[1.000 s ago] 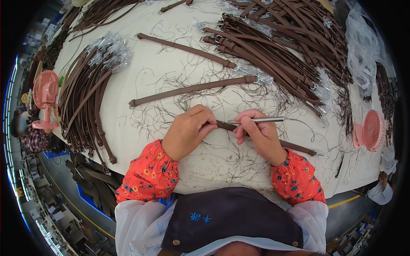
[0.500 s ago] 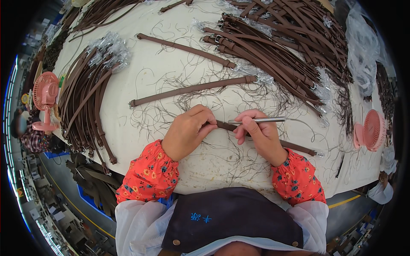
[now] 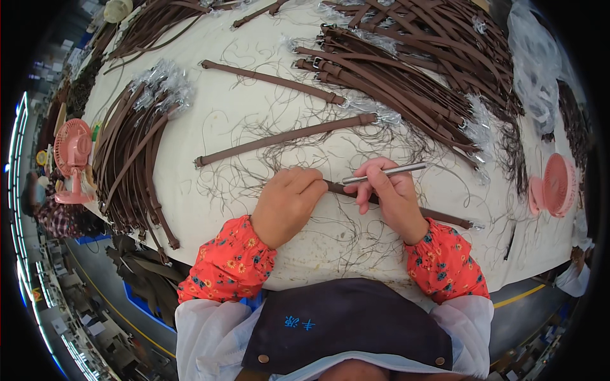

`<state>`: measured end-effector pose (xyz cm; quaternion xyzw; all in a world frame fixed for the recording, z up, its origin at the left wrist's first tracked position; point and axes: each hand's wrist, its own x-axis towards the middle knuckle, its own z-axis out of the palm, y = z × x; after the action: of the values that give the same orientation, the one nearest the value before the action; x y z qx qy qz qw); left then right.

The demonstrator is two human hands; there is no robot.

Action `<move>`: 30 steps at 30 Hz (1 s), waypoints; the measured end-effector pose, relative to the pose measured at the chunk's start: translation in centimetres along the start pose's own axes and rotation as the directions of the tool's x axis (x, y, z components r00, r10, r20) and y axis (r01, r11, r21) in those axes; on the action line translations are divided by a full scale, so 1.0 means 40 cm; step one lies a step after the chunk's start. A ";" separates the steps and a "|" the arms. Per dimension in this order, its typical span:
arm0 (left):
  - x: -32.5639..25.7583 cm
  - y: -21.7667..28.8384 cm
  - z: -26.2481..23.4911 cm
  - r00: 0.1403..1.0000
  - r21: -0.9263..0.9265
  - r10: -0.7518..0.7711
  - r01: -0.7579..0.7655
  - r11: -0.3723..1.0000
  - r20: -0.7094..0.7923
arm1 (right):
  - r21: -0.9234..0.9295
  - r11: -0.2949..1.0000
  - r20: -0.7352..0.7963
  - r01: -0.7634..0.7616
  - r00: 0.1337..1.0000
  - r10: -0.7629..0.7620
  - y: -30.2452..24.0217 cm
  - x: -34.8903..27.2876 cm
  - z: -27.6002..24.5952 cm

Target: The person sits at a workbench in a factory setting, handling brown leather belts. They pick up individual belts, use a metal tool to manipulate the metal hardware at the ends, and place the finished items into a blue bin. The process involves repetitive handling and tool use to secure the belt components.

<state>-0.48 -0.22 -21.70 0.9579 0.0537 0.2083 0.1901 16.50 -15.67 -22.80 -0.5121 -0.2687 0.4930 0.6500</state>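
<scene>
Left grip (image 3: 288, 204) holds brown strap (image 3: 446, 217) extending rightward.

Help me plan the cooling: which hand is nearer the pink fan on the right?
Right. The right hand, holding a silver pen-shaped tool, is left of the pink fan; the left hand is farther left, beyond the right one.

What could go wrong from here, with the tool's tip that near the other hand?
The metal pen-like tool in the right hand points toward the left hand; a slip might jab its fingers or mark the brown strap.

Loose threads are scattered around on the pale table, so some could tangle with the strap or tool.
</scene>
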 end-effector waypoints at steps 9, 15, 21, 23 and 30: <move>0.014 -0.014 -0.004 0.970 -0.323 -0.245 0.232 0.917 0.002 | -0.127 0.992 0.091 0.015 0.996 -0.004 0.003 0.000 -0.002; 0.013 -0.014 -0.003 0.967 -0.326 -0.254 0.234 0.916 -0.019 | -0.122 0.992 0.092 0.016 0.996 -0.005 0.007 -0.001 0.001; 0.014 -0.013 -0.001 0.965 -0.317 -0.260 0.239 0.918 -0.025 | -0.137 0.991 0.103 0.002 0.995 0.012 0.005 -0.001 0.002; 0.017 -0.010 -0.004 0.965 -0.311 -0.262 0.241 0.919 -0.025 | -0.173 0.985 0.111 -0.019 0.993 0.039 0.001 0.000 0.000; 0.014 -0.012 0.000 0.962 -0.322 -0.272 0.250 0.913 -0.023 | -0.130 0.991 0.094 0.011 0.996 0.001 0.003 0.000 0.004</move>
<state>0.01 0.34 -21.67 0.8918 0.1534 0.2190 0.3650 16.31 -15.60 -22.86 -0.5291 -0.3319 0.4963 0.6030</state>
